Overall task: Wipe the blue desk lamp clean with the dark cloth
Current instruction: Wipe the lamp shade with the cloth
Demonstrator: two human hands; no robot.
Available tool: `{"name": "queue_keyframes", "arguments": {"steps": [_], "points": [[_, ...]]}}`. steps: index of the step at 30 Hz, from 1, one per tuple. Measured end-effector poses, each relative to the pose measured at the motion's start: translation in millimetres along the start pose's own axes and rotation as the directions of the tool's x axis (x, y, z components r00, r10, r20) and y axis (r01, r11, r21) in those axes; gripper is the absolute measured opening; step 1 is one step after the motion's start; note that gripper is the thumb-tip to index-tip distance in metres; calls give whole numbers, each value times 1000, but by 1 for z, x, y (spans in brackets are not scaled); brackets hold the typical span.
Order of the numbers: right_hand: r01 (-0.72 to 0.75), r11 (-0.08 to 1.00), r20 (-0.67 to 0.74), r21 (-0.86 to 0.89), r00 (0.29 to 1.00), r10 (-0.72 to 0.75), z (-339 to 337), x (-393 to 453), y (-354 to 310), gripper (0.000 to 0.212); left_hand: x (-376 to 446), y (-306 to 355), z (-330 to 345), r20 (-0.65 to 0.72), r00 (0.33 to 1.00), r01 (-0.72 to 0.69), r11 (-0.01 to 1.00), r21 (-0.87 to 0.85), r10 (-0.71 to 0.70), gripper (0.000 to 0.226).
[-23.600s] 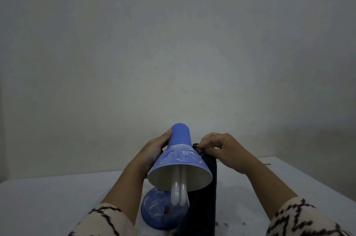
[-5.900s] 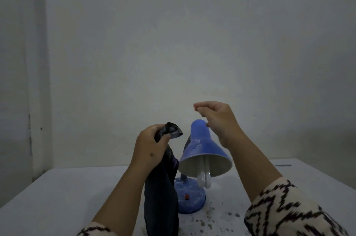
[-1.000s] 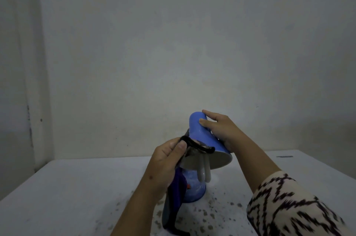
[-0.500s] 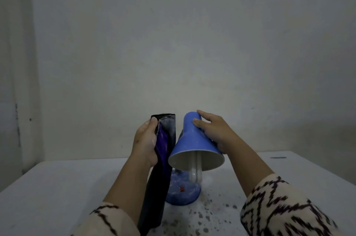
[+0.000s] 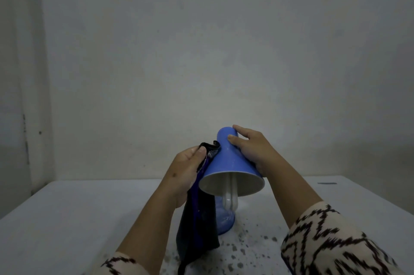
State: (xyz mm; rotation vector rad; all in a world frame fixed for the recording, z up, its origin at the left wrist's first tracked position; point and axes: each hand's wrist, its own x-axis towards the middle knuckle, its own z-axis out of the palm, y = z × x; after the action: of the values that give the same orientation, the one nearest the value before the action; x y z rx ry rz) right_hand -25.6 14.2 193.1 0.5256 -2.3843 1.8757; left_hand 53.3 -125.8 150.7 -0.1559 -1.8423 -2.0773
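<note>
- The left hand [image 5: 182, 170] grips the dark cloth [image 5: 197, 227], thumb on top of a bunched upper edge, and presses that edge against the left flank of the lamp's shade [image 5: 230, 162].
- The right hand [image 5: 253, 147] is wrapped over the narrow upper end of the shade from the right — fingers spread across the blue surface, closed on it and steadying it.
- The two hands sit on opposite sides of the shade, apart from each other, with the cone between them.
- Below the left hand the cloth hangs in a long dark fold, its lower end reaching the tabletop [image 5: 67, 218] and covering the left part of the lamp's base [image 5: 227, 222].
- The blue desk lamp [image 5: 233, 169] stands near the middle of the tabletop, its shade tilted so that the pale open mouth faces the camera; a white folded-tube bulb [image 5: 229, 198] pokes out past the rim.
- The round blue base rests on the tabletop directly under the shade; whatever joins base and shade is hidden behind them.
- Dark specks [image 5: 242, 250] are scattered on the light tabletop in front of and to the right of the base.
- Patterned cream-and-black sleeves [image 5: 331, 243] cover both forearms at the bottom of the view — a bare grey wall [image 5: 201, 50] fills the background.
</note>
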Motion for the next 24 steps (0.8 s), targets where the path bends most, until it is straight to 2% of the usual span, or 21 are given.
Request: {"name": "queue_keyframes", "arguments": {"steps": [4,12,15,18,21,24], "points": [[-18,1000,-1,8,1000,18,0,-3,-1,47,-12,-6,1,-36,998,-49,998,40,51,30],[-28,999,1,25,1000,28,0,-5,-1,47,-36,-9,10,3,976,-215,972,91,216,28],[-6,1000,6,-4,1000,6,3,-6,-1,48,-38,-14,11,-126,967,-216,975,53,221,29],[-4,1000,-4,-6,1000,3,2,-7,-2,48,-38,-21,12,-244,957,-154,988,24,155,30],[-1,1000,-9,-18,1000,1,1,-7,-3,48,-41,-26,13,-273,956,-114,993,-6,108,29],[13,999,-12,-50,1000,-14,1,-7,-3,48,-46,-26,17,-286,945,-159,987,11,156,29]]}}
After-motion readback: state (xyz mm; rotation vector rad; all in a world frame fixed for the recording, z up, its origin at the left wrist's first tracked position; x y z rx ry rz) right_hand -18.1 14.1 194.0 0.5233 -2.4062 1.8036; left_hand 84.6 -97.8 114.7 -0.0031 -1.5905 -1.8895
